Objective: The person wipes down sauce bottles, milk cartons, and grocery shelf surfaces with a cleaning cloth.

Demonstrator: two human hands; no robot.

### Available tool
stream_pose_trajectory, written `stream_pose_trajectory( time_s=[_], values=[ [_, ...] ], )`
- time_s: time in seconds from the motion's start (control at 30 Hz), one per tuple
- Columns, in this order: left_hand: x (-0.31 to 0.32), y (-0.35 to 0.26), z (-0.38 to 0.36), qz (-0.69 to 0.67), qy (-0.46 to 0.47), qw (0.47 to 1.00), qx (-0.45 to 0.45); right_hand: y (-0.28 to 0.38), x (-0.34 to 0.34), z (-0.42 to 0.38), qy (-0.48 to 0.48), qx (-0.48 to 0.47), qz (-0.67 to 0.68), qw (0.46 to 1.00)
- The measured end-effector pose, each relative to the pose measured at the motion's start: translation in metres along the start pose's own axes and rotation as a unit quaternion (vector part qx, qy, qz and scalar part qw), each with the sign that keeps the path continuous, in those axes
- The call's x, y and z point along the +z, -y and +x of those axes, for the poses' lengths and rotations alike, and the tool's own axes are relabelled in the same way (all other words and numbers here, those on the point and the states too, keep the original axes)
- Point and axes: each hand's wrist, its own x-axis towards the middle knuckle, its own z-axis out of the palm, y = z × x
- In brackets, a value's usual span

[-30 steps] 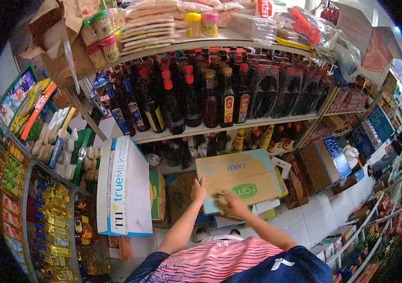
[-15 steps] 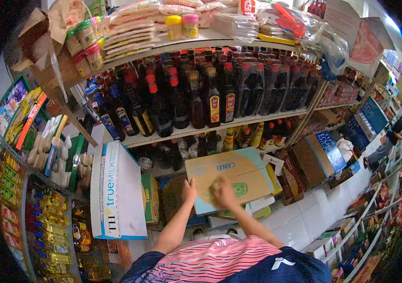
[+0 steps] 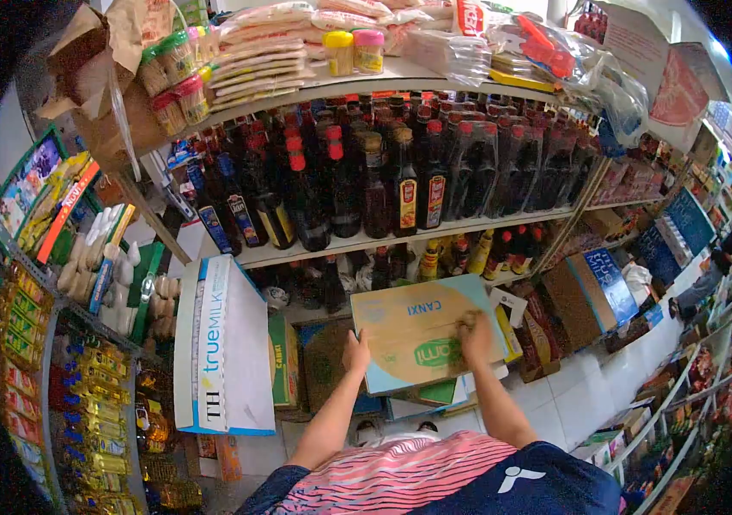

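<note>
A cardboard carton (image 3: 417, 326) printed with "CANXI" and a green logo, the lettering upside down, lies in front of me on top of other boxes. My left hand (image 3: 355, 352) grips its left edge, thumb up along the corner. My right hand (image 3: 473, 339) is on the right part of the top face, with its fingers curled together. Whatever those fingers pinch, if anything, is too blurred and covered to make out.
A large TH true MILK carton (image 3: 224, 352) stands upright at left, beside a green box (image 3: 283, 360). Dark sauce bottles (image 3: 374, 189) fill the shelf ahead. More cartons (image 3: 585, 292) sit on the right, and shelves of goods (image 3: 683, 412) run along the lower right.
My right hand has moved across the carton's top from near the middle to the right side, uncovering the green logo. The left hand keeps its hold on the left edge.
</note>
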Motion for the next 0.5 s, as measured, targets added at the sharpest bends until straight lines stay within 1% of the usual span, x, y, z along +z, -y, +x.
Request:
stream_pose_trajectory(
  time_s=[0.03, 0.1, 0.13, 0.17, 0.23, 0.27, 0.3, 0.33, 0.4, 0.47, 0.5],
  values=[
    [0.0, -0.001, -0.001, 0.002, 0.004, 1.0, 0.0, 0.006, 0.021, -0.004, 0.015, -0.027, 0.043, 0.999],
    [-0.001, -0.005, -0.004, -0.01, -0.016, 1.0, -0.002, 0.005, 0.075, -0.026, 0.16, -0.029, 0.076, 0.984],
    [-0.002, -0.005, -0.005, -0.005, -0.009, 1.0, 0.001, 0.034, 0.083, -0.045, 0.145, -0.047, 0.072, 0.986],
    [-0.003, -0.005, -0.004, -0.013, -0.004, 1.0, 0.007, 0.068, 0.08, -0.063, 0.13, -0.064, 0.068, 0.987],
    [0.001, 0.004, 0.003, -0.015, 0.006, 1.0, 0.017, 0.094, 0.068, -0.083, 0.214, -0.209, 0.06, 0.952],
    [0.007, 0.016, 0.011, -0.006, 0.002, 0.998, 0.059, 0.093, 0.062, -0.09, 0.209, -0.203, 0.061, 0.955],
    [0.012, 0.023, 0.017, 0.001, -0.003, 0.995, 0.101, 0.084, 0.054, -0.096, 0.224, -0.221, 0.068, 0.947],
    [0.008, 0.016, 0.012, 0.004, 0.001, 0.995, 0.104, 0.072, 0.044, -0.099, 0.241, -0.24, 0.073, 0.937],
    [0.003, 0.002, 0.001, -0.034, -0.023, 0.999, 0.029, 0.024, 0.022, -0.091, 0.207, -0.19, 0.072, 0.957],
    [0.007, 0.006, 0.004, -0.033, -0.022, 0.998, 0.039, -0.027, -0.005, -0.067, 0.148, -0.166, 0.007, 0.975],
    [0.007, 0.008, 0.007, -0.032, -0.027, 0.998, 0.049, -0.033, -0.027, -0.051, 0.118, -0.109, -0.025, 0.987]
  ],
)
